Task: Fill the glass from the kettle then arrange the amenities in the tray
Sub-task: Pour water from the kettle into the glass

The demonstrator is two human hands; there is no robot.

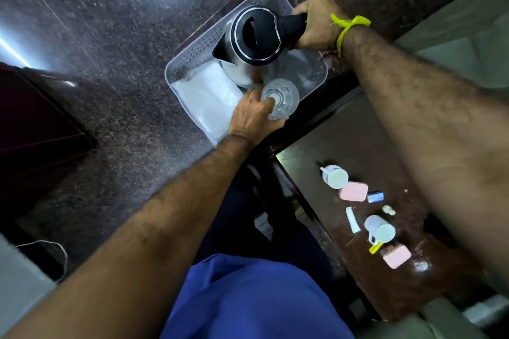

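Observation:
A steel kettle [248, 44] with a black lid stands in the white perforated tray [190, 55]. My right hand [316, 25] is shut on its black handle. A clear glass [281, 98] stands in the tray just in front of the kettle, and my left hand [253, 115] grips its side. A folded white towel [209, 99] lies in the tray's left part. On the dark table [316, 146] to the right lie two small white bottles [334, 176] [380, 230], two pink soaps [354, 192] [396, 256], a white tube [352, 219] and a small blue packet [375, 197].
The tray sits at the table's far end, partly over a speckled stone floor [110, 36]. A dark piece of furniture [33, 132] stands at the left. A yellow thread band [347, 27] is on my right wrist. A cable [55, 248] lies at lower left.

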